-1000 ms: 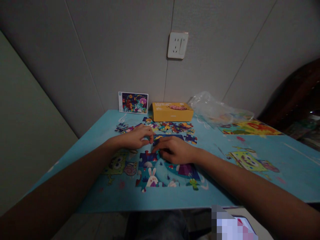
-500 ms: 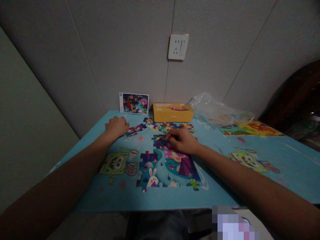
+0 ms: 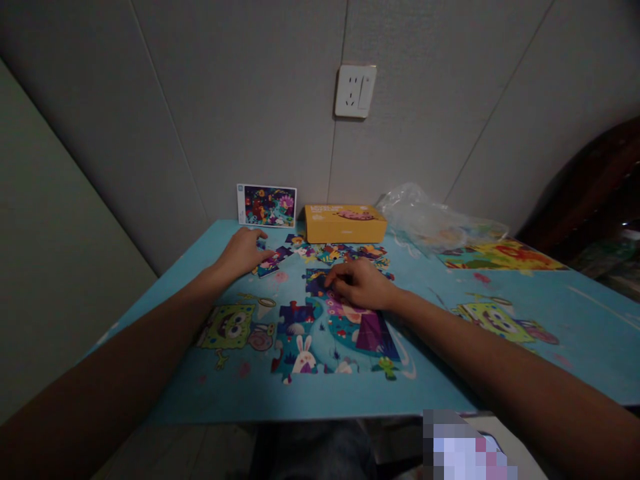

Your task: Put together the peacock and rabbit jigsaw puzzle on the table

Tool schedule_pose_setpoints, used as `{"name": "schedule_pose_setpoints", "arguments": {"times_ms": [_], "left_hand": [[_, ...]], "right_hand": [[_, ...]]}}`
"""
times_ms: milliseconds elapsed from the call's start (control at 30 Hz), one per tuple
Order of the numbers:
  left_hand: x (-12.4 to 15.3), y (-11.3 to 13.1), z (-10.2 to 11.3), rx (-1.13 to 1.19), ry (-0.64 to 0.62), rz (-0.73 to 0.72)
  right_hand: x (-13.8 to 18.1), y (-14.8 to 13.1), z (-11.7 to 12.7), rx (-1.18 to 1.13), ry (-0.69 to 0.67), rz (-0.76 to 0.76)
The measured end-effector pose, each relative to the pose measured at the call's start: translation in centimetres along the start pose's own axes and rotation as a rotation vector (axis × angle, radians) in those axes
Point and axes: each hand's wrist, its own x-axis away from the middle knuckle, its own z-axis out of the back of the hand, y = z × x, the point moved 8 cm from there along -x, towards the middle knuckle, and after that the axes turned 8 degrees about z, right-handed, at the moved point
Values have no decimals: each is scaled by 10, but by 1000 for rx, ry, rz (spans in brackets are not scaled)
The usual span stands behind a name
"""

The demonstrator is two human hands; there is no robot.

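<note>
Resting lightly would serve best the right hand (image 3: pixel 361 283), curled over the far part of the joined puzzle (image 3: pixel 327 343); whether it pinches anything I cannot tell; the left hand (image 3: pixel 243 250), thumb and fingers spread by the loose pieces (image 3: pixel 272 265) on the tabletop (image 3: pixel 225 400), should separate these gently.

The puzzle (image 3: pixel 327 343), teal and purple, lies flat, part-joined, its edge ragged towards the left hand (image 3: pixel 245 251), partly beneath the right hand (image 3: pixel 363 283). Loose, many-coloured pieces (image 3: pixel 330 255) lie jumbled beyond the right.
</note>
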Motion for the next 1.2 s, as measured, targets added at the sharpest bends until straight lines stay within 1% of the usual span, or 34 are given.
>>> {"name": "schedule_pose_setpoints", "arguments": {"times_ms": [67,133,267,367,433,500,567,600,667,700,800,867,967,1033,1100,1133,1200], "left_hand": [[3,9,8,45,64,-63],[7,16,13,119,88,-111],[13,29,12,335,47,-167],[16,34,9,566,21,-148],[18,38,5,750,-11,-125],[21,47,0,907,-66,-116],[27,58,-4,999,-129,-127],[29,64,-5,1021,-156,-141],[35,73,-7,1014,-213,-167],[38,76,-7,991,-232,-183],[44,83,-4,810,-253,-287],[47,84,-1,645,-221,-351],[46,82,6,503,-135,-368],[45,83,9,474,-101,-394],[41,80,12,441,-62,-401],[36,75,14,414,-26,-375],[24,55,18,326,68,-254]], "right_hand": [[0,1,-1,-7,-1,-5],[-1,1,0,-12,13,-5],[-1,2,0,-1,30,5],[-1,1,2,12,52,11],[-2,-8,8,9,104,107],[-2,-23,11,-11,134,265],[-2,-34,9,-41,109,371],[-2,-35,6,-51,86,379],[-2,-33,2,-60,56,345],[-2,-31,3,-70,66,315],[0,-19,8,-176,154,207],[3,-9,9,-300,185,121],[5,-2,2,-407,129,52],[5,-1,-1,-380,102,48],[3,0,3,-284,141,58],[2,1,7,-216,174,62],[1,5,14,-51,229,58]]}}
